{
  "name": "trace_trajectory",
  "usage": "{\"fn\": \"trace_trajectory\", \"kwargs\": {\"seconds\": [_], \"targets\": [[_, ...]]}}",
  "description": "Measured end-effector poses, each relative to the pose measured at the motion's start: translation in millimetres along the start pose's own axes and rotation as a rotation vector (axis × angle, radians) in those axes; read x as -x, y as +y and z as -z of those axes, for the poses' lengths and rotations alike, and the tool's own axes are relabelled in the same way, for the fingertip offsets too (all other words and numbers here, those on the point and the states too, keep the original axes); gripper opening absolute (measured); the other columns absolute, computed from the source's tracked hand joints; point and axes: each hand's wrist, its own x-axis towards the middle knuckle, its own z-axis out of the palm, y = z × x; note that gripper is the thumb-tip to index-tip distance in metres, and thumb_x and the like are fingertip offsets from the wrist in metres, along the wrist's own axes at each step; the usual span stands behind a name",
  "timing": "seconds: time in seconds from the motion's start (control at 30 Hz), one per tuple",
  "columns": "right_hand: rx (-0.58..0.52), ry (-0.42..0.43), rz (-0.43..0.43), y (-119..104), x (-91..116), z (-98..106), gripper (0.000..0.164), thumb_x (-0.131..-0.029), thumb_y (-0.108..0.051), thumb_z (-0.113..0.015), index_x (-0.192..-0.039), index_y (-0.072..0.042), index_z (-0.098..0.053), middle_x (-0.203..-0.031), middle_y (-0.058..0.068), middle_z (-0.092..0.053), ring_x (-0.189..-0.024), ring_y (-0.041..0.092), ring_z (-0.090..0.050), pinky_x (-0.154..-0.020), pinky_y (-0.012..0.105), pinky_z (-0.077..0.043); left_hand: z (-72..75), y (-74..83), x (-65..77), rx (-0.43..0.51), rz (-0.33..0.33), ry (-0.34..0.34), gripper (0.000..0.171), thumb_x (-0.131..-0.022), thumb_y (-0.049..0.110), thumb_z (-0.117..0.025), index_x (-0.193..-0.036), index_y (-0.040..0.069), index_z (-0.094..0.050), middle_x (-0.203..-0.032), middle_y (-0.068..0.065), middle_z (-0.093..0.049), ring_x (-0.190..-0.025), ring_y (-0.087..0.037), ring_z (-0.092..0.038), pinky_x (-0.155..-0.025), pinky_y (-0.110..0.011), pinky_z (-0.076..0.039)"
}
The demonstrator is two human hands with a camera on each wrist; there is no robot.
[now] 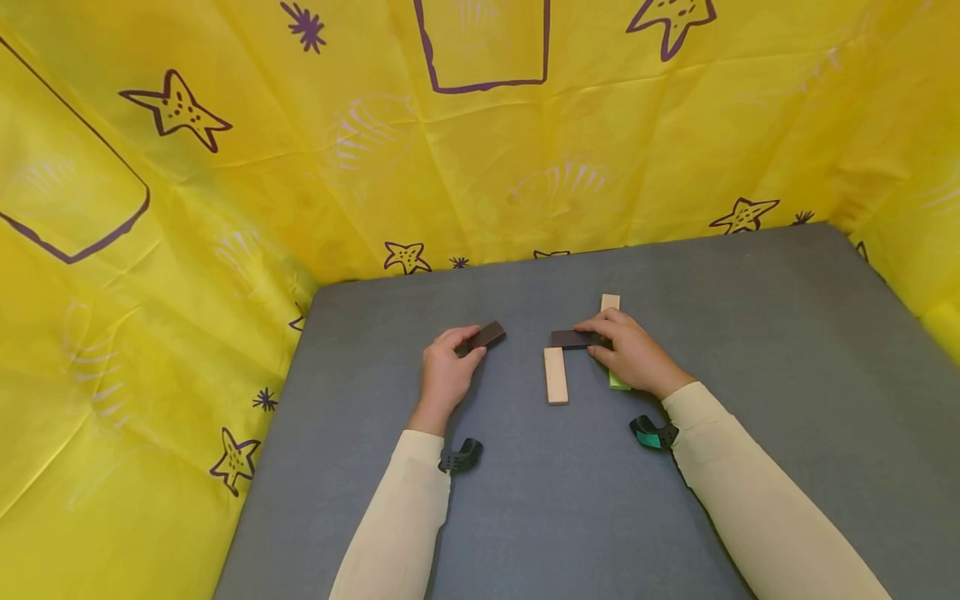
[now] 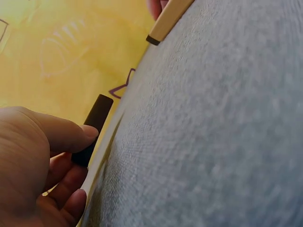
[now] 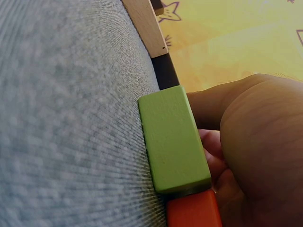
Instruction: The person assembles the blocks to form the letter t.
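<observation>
My left hand pinches a dark brown wooden block between thumb and fingers; in the left wrist view the same block is tilted close to the table surface. To the right, my right hand has its thumb and fingers on either side of another dark block lying crosswise. A pale wooden block lies at its left end, pointing toward me. Under the right hand a green block shows only partly; the right wrist view shows it with an orange-red block beside it.
A second pale block pokes out beyond the right hand. The grey table meets a yellow patterned cloth at the back and sides. Dark wrist devices sit at both cuffs.
</observation>
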Motion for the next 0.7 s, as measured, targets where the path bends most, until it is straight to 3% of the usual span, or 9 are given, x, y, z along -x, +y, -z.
{"fn": "trace_trajectory", "kwargs": {"seconds": [0.33, 0.7], "targets": [[0.004, 0.001, 0.001, -0.8, 0.7, 0.8, 0.039, -0.105, -0.002, -0.07, -0.144, -0.007, -0.071, -0.128, 0.013, -0.061, -0.11, 0.031, -0.055, -0.096, 0.05, -0.048, -11.8, 10.0, 0.7, 0.058, -0.023, -0.062, 0.031, -0.096, 0.006, -0.086, -0.126, 0.007, -0.082, -0.124, -0.005, -0.076, -0.118, -0.025, -0.07, -0.097, -0.04, -0.058], [-0.003, 0.021, 0.03, 1.1, 0.8, -2.0, 0.039, -0.105, -0.001, -0.071, -0.143, -0.006, -0.071, -0.126, 0.013, -0.061, -0.108, 0.032, -0.056, -0.095, 0.052, -0.048, -26.9, 18.1, -1.2, 0.053, -0.072, -0.127, 0.032, -0.094, 0.002, -0.087, -0.125, 0.006, -0.083, -0.122, -0.005, -0.077, -0.119, -0.028, -0.067, -0.102, -0.044, -0.054]]}}
